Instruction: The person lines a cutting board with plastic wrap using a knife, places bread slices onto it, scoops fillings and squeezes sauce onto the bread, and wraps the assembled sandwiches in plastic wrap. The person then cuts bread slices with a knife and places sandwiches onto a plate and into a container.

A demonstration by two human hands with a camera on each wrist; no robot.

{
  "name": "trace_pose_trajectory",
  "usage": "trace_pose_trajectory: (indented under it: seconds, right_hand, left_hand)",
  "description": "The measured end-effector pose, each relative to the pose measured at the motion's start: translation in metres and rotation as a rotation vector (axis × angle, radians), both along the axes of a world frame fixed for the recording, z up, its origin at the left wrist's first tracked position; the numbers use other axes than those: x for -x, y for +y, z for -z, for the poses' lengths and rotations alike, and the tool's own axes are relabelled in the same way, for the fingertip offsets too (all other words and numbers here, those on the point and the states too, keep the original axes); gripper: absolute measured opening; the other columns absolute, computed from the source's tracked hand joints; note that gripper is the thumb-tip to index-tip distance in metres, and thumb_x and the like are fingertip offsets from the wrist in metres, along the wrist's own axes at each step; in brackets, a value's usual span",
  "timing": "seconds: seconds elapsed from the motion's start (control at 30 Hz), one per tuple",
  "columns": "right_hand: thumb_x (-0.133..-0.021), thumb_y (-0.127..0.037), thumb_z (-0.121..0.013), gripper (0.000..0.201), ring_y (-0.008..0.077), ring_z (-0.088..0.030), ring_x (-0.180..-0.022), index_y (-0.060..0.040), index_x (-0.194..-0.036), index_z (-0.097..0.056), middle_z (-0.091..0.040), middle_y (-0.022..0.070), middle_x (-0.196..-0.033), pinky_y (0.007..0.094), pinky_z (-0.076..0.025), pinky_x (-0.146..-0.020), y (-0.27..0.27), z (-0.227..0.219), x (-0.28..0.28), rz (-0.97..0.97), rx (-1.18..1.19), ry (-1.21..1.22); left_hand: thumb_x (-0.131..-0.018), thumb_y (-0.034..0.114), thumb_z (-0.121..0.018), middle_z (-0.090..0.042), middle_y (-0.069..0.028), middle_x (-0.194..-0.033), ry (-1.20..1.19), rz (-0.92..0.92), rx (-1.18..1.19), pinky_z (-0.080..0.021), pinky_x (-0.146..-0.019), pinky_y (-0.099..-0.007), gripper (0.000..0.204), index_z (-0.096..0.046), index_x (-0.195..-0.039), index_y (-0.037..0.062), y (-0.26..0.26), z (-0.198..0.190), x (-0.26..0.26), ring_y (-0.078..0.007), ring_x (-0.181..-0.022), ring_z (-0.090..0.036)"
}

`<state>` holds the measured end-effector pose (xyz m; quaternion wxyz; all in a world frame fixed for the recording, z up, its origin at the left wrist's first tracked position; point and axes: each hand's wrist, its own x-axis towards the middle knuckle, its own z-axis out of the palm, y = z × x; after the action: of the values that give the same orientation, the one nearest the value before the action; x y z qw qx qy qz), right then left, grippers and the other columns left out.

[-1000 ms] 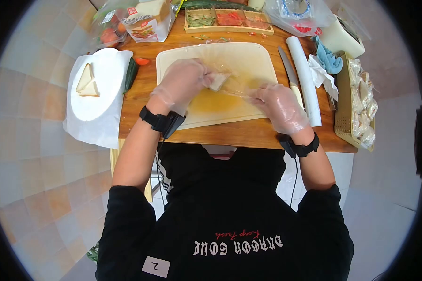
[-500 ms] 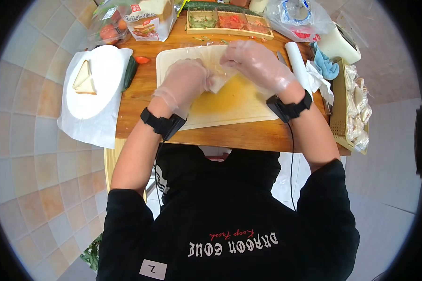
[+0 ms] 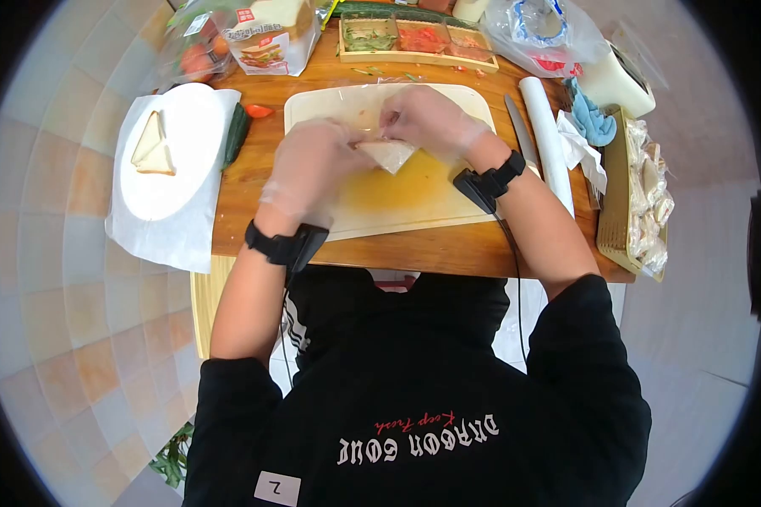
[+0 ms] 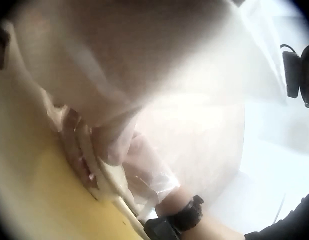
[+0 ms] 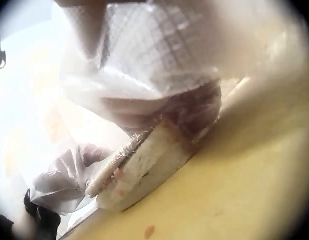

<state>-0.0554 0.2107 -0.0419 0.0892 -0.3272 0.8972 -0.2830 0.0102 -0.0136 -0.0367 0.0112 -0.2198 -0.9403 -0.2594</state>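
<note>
A triangular sandwich half (image 3: 387, 155), loosely covered with clear plastic wrap (image 3: 372, 95), is held low over the cream cutting board (image 3: 473, 106). My left hand (image 3: 309, 165), in a clear plastic glove, grips the sandwich by its left side. At its far edge my gloved right hand (image 3: 431, 122) bends its fingers and pinches the wrap against the bread. Pink and pale filling shows between the slices of the sandwich (image 5: 144, 170) in the right wrist view. The glove hides most of the left fingers in the left wrist view.
Left of the board, a white plate (image 3: 165, 198) holds bread triangles beside a cucumber piece (image 3: 237, 135). A knife (image 3: 520, 127) and a white roll (image 3: 550, 152) lie to the right, near a basket (image 3: 615, 211) of wrapped sandwiches. Behind stands a tray (image 3: 418, 57) of cut vegetables.
My right hand swung from the board's right side to its far side, then came back slightly towards the sandwich. My left hand kept its grip, and the sandwich now shows more between the hands.
</note>
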Motion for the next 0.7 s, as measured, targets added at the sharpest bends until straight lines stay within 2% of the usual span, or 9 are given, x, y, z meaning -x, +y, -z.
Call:
trace_pose_trajectory:
  seconds: [0.17, 0.23, 0.27, 0.33, 0.37, 0.43, 0.53, 0.63, 0.7]
  right_hand:
    - [-0.085, -0.011, -0.076, 0.01, 0.0269, -0.069, -0.077, -0.0013, -0.089, -0.074, -0.073, 0.0142, -0.082, 0.0357, -0.055, -0.073, 0.001, 0.0, 0.004, 0.047, 0.025, -0.107]
    - [-0.084, -0.012, -0.077, 0.013, 0.0254, -0.069, -0.076, -0.001, -0.085, -0.071, -0.072, 0.0127, -0.08, 0.0357, -0.055, -0.072, -0.002, -0.001, 0.004, 0.063, 0.01, -0.035]
    - [-0.084, -0.012, -0.077, 0.013, 0.0254, -0.069, -0.076, -0.001, -0.085, -0.071, -0.072, 0.0127, -0.08, 0.0357, -0.055, -0.072, -0.003, -0.004, 0.005, 0.065, 0.014, -0.037]
    - [-0.083, -0.013, -0.079, 0.016, 0.0252, -0.069, -0.075, -0.0006, -0.083, -0.069, -0.072, 0.0119, -0.08, 0.0357, -0.054, -0.071, -0.006, -0.014, 0.007, 0.047, -0.105, -0.13]
    - [-0.083, -0.013, -0.079, 0.016, 0.0252, -0.069, -0.075, -0.0006, -0.083, -0.069, -0.072, 0.0119, -0.08, 0.0357, -0.054, -0.071, -0.006, -0.011, 0.008, 0.047, -0.102, -0.13]
    - [-0.083, -0.014, -0.079, 0.016, 0.0249, -0.069, -0.075, -0.0009, -0.084, -0.07, -0.073, 0.0123, -0.081, 0.0352, -0.054, -0.071, -0.003, -0.006, 0.01, 0.032, -0.08, -0.079]
    - [-0.086, -0.015, -0.077, 0.016, 0.0254, -0.069, -0.075, -0.0001, -0.091, -0.074, -0.074, 0.0134, -0.082, 0.0349, -0.055, -0.072, 0.0, -0.005, 0.01, 0.013, -0.055, -0.089]
    - [-0.089, -0.016, -0.074, 0.021, 0.0256, -0.071, -0.08, 0.0, -0.102, -0.077, -0.076, 0.0155, -0.089, 0.0345, -0.056, -0.076, 0.012, -0.01, 0.016, -0.012, -0.019, 0.057]
    - [-0.09, -0.016, -0.073, 0.023, 0.0272, -0.072, -0.083, -0.0004, -0.106, -0.077, -0.077, 0.0161, -0.092, 0.0349, -0.056, -0.078, 0.02, -0.013, 0.016, 0.035, 0.075, 0.007]
  left_hand:
    - [-0.084, 0.022, -0.078, -0.074, -0.019, -0.102, -0.142, -0.103, -0.189, -0.054, -0.091, -0.038, 0.038, -0.077, -0.117, 0.0037, -0.032, -0.012, -0.011, -0.0338, -0.098, -0.07]
    - [-0.085, 0.015, -0.076, -0.074, -0.0201, -0.104, -0.213, -0.055, -0.462, -0.054, -0.09, -0.0354, 0.036, -0.075, -0.119, 0.0006, -0.038, -0.009, -0.01, -0.0318, -0.097, -0.071]
    - [-0.085, 0.015, -0.076, -0.074, -0.0201, -0.104, -0.215, -0.055, -0.458, -0.054, -0.09, -0.0354, 0.036, -0.075, -0.119, 0.0006, -0.035, -0.01, -0.008, -0.0318, -0.097, -0.071]
    - [-0.086, 0.01, -0.074, -0.074, -0.0202, -0.107, 0.088, 0.176, -0.175, -0.055, -0.087, -0.0352, 0.033, -0.076, -0.117, 0.0, -0.022, -0.011, -0.003, -0.0314, -0.093, -0.072]
    - [-0.086, 0.01, -0.074, -0.074, -0.0202, -0.107, 0.088, 0.176, -0.172, -0.055, -0.087, -0.0352, 0.033, -0.076, -0.117, 0.0, -0.014, -0.012, -0.002, -0.0314, -0.093, -0.072]
    - [-0.086, 0.008, -0.072, -0.075, -0.0204, -0.106, -0.169, 0.091, -0.14, -0.055, -0.087, -0.0362, 0.031, -0.076, -0.116, -0.0003, 0.0, -0.012, 0.001, -0.0321, -0.091, -0.072]
    - [-0.087, 0.007, -0.071, -0.075, -0.0208, -0.106, -0.259, 0.047, -0.151, -0.055, -0.088, -0.0372, 0.03, -0.076, -0.115, -0.0003, 0.001, -0.008, 0.007, -0.0336, -0.092, -0.072]
    - [-0.089, 0.005, -0.068, -0.074, -0.0209, -0.105, -0.163, 0.133, -0.202, -0.055, -0.087, -0.0367, 0.028, -0.076, -0.115, -0.0006, -0.005, -0.005, 0.007, -0.0332, -0.092, -0.072]
    - [-0.089, 0.004, -0.066, -0.074, -0.0208, -0.104, -0.147, 0.146, -0.207, -0.055, -0.087, -0.0363, 0.028, -0.076, -0.115, -0.0007, -0.007, -0.006, 0.007, -0.0331, -0.092, -0.072]
